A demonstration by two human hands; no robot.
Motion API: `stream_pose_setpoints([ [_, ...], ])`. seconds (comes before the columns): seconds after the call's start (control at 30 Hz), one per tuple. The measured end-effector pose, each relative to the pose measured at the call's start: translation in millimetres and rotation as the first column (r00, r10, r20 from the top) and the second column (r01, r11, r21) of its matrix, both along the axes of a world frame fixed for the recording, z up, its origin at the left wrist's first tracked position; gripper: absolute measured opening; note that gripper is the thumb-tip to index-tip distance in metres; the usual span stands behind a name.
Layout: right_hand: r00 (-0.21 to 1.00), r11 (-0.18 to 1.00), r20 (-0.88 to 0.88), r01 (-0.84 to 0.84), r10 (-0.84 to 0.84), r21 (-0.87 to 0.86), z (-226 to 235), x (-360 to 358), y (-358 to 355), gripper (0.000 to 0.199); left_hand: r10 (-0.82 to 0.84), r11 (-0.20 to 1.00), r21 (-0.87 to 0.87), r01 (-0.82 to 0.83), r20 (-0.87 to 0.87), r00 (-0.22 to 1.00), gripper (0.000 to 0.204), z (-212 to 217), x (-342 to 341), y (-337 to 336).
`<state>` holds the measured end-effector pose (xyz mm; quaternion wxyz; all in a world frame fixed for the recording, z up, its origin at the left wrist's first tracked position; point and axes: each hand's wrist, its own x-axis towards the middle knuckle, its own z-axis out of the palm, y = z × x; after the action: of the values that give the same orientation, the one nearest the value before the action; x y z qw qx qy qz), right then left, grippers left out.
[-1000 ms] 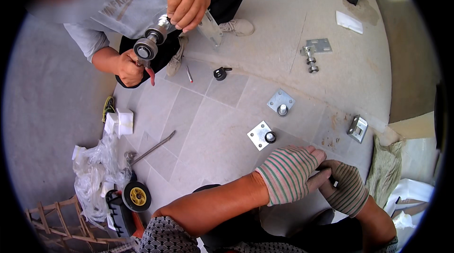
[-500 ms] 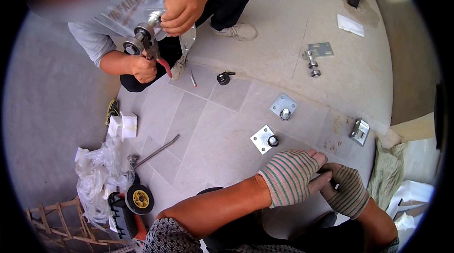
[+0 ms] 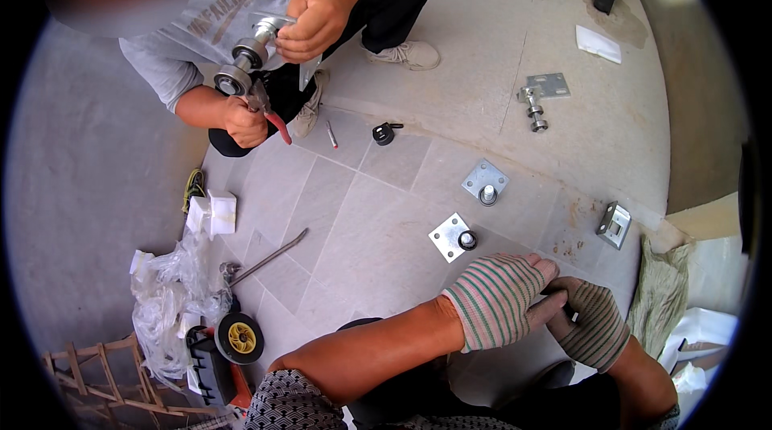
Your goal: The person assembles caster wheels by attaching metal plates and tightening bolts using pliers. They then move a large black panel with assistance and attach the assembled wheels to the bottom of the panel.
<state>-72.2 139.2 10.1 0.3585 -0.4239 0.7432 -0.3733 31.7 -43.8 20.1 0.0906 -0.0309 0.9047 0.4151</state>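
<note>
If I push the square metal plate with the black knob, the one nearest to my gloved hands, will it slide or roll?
The square metal plate lies flat on the tiled floor, so it would probably slide, not roll. It looks like stiff metal, likely heavy for its size. The black knob stands up and could serve to lift it.

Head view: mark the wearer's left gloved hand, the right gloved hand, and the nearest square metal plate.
left gloved hand [image 3: 497, 301], head view, back of the striped glove.
right gloved hand [image 3: 593, 324], head view, back of the glove.
square metal plate [image 3: 446, 235], head view, bare flat face beside its bolt.
</note>
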Motion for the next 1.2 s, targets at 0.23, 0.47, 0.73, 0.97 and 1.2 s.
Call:
stream_pose_setpoints([
  [0.23, 1.000, 1.000, -0.005, 0.004, -0.004, 0.010, 1.4, 0.9, -0.4, 0.026, -0.003, 1.000, 0.000, 0.003, 0.005, 1.000, 0.043, 0.9, 0.2, -0.1],
  [0.47, 1.000, 1.000, -0.005, 0.013, -0.013, -0.011, 2.0, 2.1, -0.7, 0.025, 0.002, 1.000, 0.003, -0.002, -0.013, 1.000, 0.043, 0.7, 1.4, 0.3],
  [0.73, 1.000, 1.000, -0.018, 0.008, -0.008, -0.013, 1.0, 2.6, 0.3, 0.025, 0.008, 1.000, 0.016, -0.007, -0.036, 0.999, 0.039, 0.2, 2.3, 0.3],
  [0.97, 1.000, 1.000, -0.023, 0.009, -0.009, -0.001, -0.5, 2.5, 1.4, 0.025, 0.004, 1.000, 0.003, -0.004, -0.036, 0.999, 0.038, -0.3, 1.5, 1.1],
  [1.2, 1.000, 1.000, -0.017, 0.002, -0.002, -0.010, 1.0, 2.1, -0.4, 0.025, 0.003, 1.000, 0.005, -0.003, -0.031, 1.000, 0.039, -0.1, 2.1, 0.7],
])
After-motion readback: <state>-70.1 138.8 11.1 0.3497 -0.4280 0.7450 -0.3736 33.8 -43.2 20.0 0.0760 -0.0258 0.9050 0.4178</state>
